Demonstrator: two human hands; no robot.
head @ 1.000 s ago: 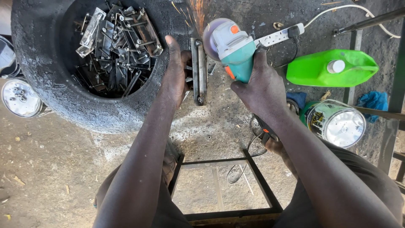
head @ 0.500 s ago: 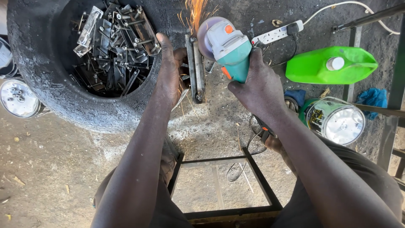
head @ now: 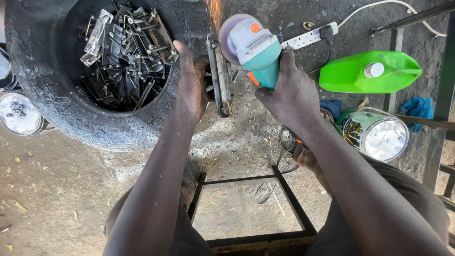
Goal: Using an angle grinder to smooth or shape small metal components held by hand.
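Right hand [head: 289,92]: my fingers are clenched round the body of the grinder [head: 256,50], disc end pointing away from me.
Left hand [head: 192,83]: fingers wrapped over the near edge of the metal strip [head: 219,78], pinning it against the ground.
Strip position: lying on the concrete floor, just beside the tyre [head: 52,95], between my two hands; long axis runs away from me.
Disc contact: the disc meets the far end of the strip; sparks [head: 214,12] rise from that point.
Change since a second ago: the spark plume stands narrower and more upright than half a second ago, and my left hand has shifted slightly toward the strip's far end. A second ago the sparks were faint.
Meaning: I judge the cut or grind to be in progress at the far end, not yet finished; the strip shows as one piece.
Tyre contents: a heap of similar metal parts [head: 125,52], bolted brackets and strips, lying loose in the well.
Power: a white extension block [head: 308,35] lies beyond the grinder, cord leading off to the right.
Right surroundings: a green jug [head: 369,73] on its side, a paint tin [head: 374,135] near my forearm, a blue rag [head: 419,106] beyond it.
Left surroundings: a tin of small bolts [head: 19,114] touching the tyre.
Below me: a square steel frame [head: 289,199] between my knees.
Risk: my left fingers sit near the disc.
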